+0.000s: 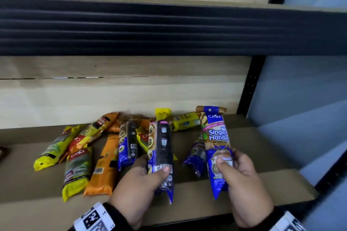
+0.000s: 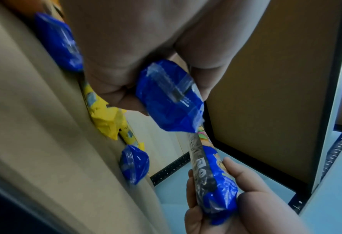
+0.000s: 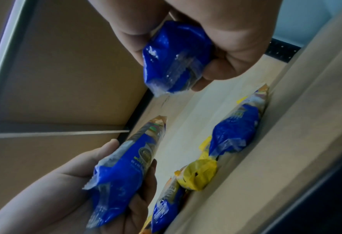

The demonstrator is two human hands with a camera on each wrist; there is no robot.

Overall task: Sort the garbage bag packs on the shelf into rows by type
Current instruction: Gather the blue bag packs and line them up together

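Left hand [image 1: 139, 180] grips blue pack [image 1: 161, 155], back side up; right hand [image 1: 242, 180] grips second blue pack [image 1: 217, 148], label up. Both long axes run 12–6, held above shelf [image 1: 206, 210]. Third blue pack [image 1: 195, 155] lies between them, at 9 o'clock of right grip; right hand judged nearer.

Blue pack [image 1: 217, 148] — "CASA", "Singlet Handle", "GARBAGE BAG".

Right hand [image 3: 216, 39] grips the crinkled end of a blue plastic garbage bag pack [image 3: 174, 63], held above the pale wooden shelf board [image 3: 286, 142]. Left hand [image 3: 69, 190] holds a second blue pack [image 3: 122, 171]. Lying on the board: another blue pack [image 3: 234, 134] and a yellow plastic pack [image 3: 198, 174].
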